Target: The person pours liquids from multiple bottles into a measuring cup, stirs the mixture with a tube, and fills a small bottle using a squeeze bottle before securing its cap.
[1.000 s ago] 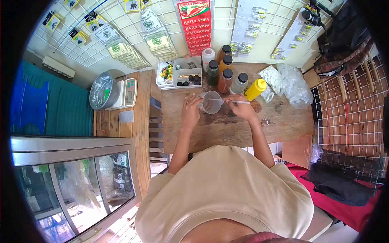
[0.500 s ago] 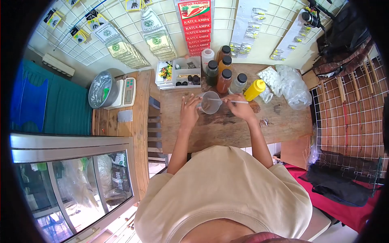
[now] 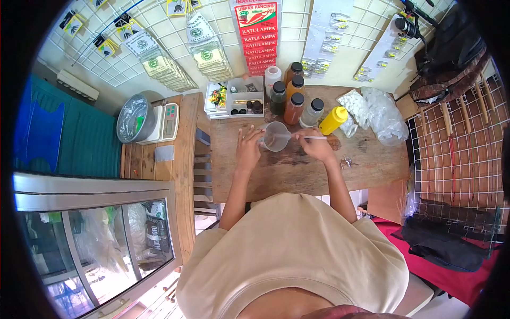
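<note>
A clear plastic cup (image 3: 277,139) sits at the wooden table's far middle, its open top facing me. My left hand (image 3: 248,148) is closed on its left side, with the fingertips at the rim. A thin whitish stick (image 3: 317,137) is pinched in my right hand (image 3: 317,147), just right of the cup. The stick's left end reaches inside the cup; what lies at the bottom is hard to make out. Close behind are dark-capped bottles, one with reddish-brown liquid (image 3: 294,110) and one of clear glass (image 3: 312,114).
A yellow squeeze bottle (image 3: 334,121) and plastic bags (image 3: 383,117) stand right of the bottles. At back left is a white divided organizer (image 3: 245,112). Small metal pieces (image 3: 346,161) lie on the wooden table (image 3: 297,178). A scale (image 3: 168,122) with a metal bowl (image 3: 133,118) stands farther left.
The stick has tilted slightly inside the cup, and my right hand has shifted a little. My left hand stays on the cup.
</note>
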